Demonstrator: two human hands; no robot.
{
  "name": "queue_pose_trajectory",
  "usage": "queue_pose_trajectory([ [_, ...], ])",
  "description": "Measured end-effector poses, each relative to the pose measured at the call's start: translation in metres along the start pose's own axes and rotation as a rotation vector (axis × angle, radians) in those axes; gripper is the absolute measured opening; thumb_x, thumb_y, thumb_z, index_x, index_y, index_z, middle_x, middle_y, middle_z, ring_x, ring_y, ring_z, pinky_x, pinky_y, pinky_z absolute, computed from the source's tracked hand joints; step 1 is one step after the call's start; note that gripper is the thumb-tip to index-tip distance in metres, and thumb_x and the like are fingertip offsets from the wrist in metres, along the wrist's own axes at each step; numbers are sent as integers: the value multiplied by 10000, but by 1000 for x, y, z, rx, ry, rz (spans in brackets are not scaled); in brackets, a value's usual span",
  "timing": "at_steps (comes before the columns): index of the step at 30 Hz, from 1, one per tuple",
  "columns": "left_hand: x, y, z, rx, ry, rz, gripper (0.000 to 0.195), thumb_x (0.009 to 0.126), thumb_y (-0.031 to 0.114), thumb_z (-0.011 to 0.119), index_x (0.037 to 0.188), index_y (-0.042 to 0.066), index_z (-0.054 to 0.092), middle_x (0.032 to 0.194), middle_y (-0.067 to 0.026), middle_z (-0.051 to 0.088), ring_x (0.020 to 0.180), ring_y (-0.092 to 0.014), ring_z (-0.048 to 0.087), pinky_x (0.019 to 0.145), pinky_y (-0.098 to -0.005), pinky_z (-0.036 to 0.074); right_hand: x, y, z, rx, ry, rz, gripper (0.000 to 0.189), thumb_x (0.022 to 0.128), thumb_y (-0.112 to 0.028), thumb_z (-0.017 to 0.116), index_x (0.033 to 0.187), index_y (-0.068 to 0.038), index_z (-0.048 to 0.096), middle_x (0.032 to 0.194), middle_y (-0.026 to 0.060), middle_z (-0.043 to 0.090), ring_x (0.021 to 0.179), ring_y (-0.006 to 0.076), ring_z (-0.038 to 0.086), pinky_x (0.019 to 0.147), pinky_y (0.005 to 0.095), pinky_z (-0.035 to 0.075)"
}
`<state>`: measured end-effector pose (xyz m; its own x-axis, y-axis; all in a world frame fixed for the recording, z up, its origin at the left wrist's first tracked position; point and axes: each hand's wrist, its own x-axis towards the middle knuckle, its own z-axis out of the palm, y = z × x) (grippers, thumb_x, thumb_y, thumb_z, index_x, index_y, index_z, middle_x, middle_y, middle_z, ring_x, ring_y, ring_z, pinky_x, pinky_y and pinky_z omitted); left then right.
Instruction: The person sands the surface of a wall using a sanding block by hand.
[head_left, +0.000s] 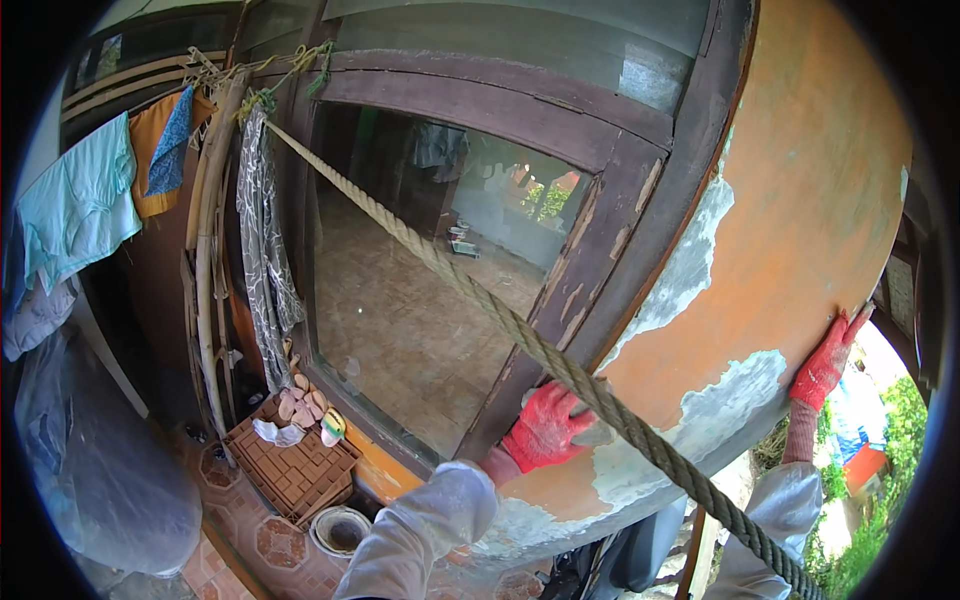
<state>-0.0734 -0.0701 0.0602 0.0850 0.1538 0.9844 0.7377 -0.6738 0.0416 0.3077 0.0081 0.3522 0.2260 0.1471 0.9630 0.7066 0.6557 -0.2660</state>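
Note:
My left hand (551, 424), in a dusty red work glove, presses a greyish rounded object (598, 429) against the orange wall (795, 187) beside the window frame; the rope partly hides it, and its kind is unclear. At the wall's right edge my right hand (825, 360), gloved in red too, rests with fingers stretched along the corner. I see nothing held in it. Paint has peeled in large patches, baring grey plaster (731, 390). A thick twisted rope (442, 262) runs diagonally across the view, in front of the window and wall.
Left of the window pane (420, 315) stand bamboo poles (206, 262) with a patterned cloth (262, 247). Laundry (79, 199) hangs farther left. Below are an upturned brown plastic crate (292, 465) with sandals on it, a white bucket (341, 531) and a plastic-covered bulk (97, 457). A motorcycle part (645, 551) shows under the wall.

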Motion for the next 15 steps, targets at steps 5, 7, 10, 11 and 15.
queue_pose_trajectory([
  [5, 136, 12, -14, 146, -23, 71, 739, 721, 352, 873, 1388, 167, 616, 1503, -217, 494, 1191, -414, 607, 977, -546, 509, 3, 1, -8, -120, 30, -69, 498, 1160, -240, 376, 1617, -41, 383, 1781, 115, 160, 1604, 286, 275, 1270, 367, 282],
  [7, 224, 16, -29, 128, 135, -19, 782, 737, 323, 854, 1443, 132, 576, 1504, -239, 487, 1197, -427, 602, 988, -540, 499, 3, 12, -5, -176, 6, -104, 499, 1161, -239, 373, 1620, -43, 375, 1782, 109, 159, 1601, 288, 283, 1268, 365, 287],
  [10, 260, 16, -31, 115, 236, -88, 806, 744, 307, 845, 1461, 88, 548, 1504, -262, 480, 1206, -433, 598, 992, -539, 496, -1, -8, 3, -220, -2, -100, 488, 1162, -230, 369, 1611, -40, 384, 1783, 97, 158, 1592, 296, 302, 1264, 363, 296],
  [11, 261, 16, -29, 147, 270, -110, 811, 747, 299, 841, 1463, 67, 539, 1502, -273, 477, 1209, -433, 598, 991, -540, 497, -3, -14, 5, -196, 1, -65, 476, 1161, -221, 367, 1599, -37, 400, 1784, 92, 158, 1588, 302, 312, 1262, 364, 300],
  [15, 137, 24, 5, 173, 85, -27, 779, 712, 338, 863, 1418, 152, 591, 1507, -229, 474, 1199, -436, 593, 986, -559, 491, -1, -11, -4, -172, 34, -27, 484, 1159, -231, 373, 1616, -72, 391, 1785, 97, 151, 1576, 314, 336, 1253, 370, 314],
])
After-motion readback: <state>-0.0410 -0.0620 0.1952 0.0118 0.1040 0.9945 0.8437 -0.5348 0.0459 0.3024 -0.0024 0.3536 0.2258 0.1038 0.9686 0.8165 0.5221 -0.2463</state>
